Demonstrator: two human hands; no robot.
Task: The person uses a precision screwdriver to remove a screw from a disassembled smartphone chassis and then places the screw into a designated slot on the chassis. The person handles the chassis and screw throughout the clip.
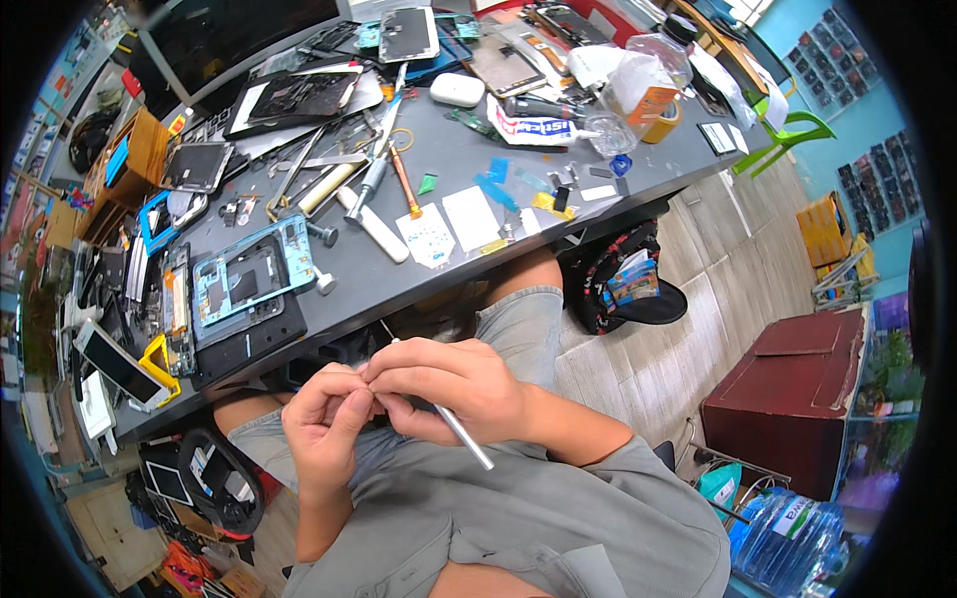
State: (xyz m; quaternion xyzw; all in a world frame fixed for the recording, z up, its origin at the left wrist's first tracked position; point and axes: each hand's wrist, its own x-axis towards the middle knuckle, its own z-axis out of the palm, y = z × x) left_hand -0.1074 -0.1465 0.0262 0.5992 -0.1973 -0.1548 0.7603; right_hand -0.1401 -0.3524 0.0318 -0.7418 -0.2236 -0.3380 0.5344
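Observation:
Above my lap, in front of the desk edge, both hands meet at the fingertips. My right hand (pixel 464 387) is closed around a slim silver pen-shaped tool (pixel 465 439). Its thicker end sticks out toward my shirt and its thin tip points toward the desk. The fingers of my left hand (pixel 327 411) are pinched together against the right fingertips; whatever lies between them is hidden. Nearest on the grey desk (pixel 369 282) are a light-blue phone frame (pixel 254 269), a white stick (pixel 374 226) and a copper-coloured tool (pixel 403 179) resting on a white card (pixel 429 239).
Phone parts, a white tube (pixel 533 128), a clear bottle (pixel 663 55) and a white case (pixel 457 91) crowd the desk. A dark cap (pixel 623 279) hangs beneath the desk's edge. At the right stand a maroon box (pixel 783 399) and a large water bottle (pixel 788 533).

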